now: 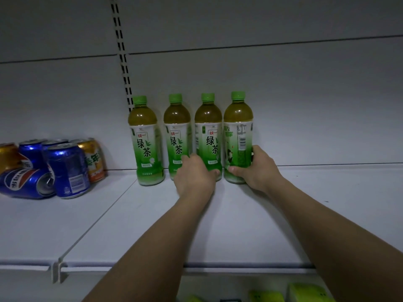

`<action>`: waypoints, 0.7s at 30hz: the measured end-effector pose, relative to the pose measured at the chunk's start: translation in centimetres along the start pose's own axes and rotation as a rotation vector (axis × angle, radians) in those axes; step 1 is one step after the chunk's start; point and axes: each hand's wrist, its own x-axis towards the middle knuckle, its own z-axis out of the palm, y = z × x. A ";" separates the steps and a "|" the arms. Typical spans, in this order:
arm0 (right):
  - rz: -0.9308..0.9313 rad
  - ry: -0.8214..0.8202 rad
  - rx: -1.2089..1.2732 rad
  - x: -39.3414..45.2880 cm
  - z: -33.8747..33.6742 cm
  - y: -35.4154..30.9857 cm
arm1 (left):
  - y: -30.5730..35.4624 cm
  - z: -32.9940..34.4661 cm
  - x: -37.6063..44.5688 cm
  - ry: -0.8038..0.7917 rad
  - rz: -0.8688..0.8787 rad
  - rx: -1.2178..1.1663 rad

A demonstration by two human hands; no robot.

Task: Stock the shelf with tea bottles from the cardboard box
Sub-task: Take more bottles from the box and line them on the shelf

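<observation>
Far left on the white shelf [130, 214]: a huddle of soda cans [52, 164], blue and orange, most upright, one blue can [26, 184] toppled on its side with its top end facing right. Right of these, against the back panel [305, 94], a row of four green tea bottles, all upright, long axes vertical, green caps pointing up. First bottle [146, 140] standing alone just in front of the slotted upright [122, 55], label facing forward. Second bottle [177, 131] a small gap further right, label forward, lower part hidden behind the left hand [194, 177]. Left hand reaching in with knuckles up, fingers curled round the lower part of the third bottle [208, 134], thumb tip showing at that bottle's right side. Third bottle close beside the fourth, label forward. Fourth bottle [238, 131] turned differently, barcode side facing out. Right hand [255, 168] gripping the fourth bottle low down, thumb across its front, fingers wrapped round its right side. Both forearms stretching in over the shelf from the lower edge. At the very bottom right, under the shelf edge, blurred yellow-green packs [305, 293], kind not clear.
</observation>
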 end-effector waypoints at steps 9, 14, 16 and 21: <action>-0.013 -0.053 0.113 -0.2 -0.5 1.2 | -0.9 0.4 0.2 0.065 0.035 -0.114; -0.018 -0.021 0.073 -0.4 -0.3 1.2 | -1.0 0.3 0.2 0.073 0.024 -0.148; -0.017 -0.013 0.069 -0.3 -0.3 1.3 | -1.1 0.4 0.2 0.077 0.025 -0.150; -0.014 0.009 0.071 -0.2 -0.2 1.5 | -1.0 0.4 0.1 0.087 0.041 -0.115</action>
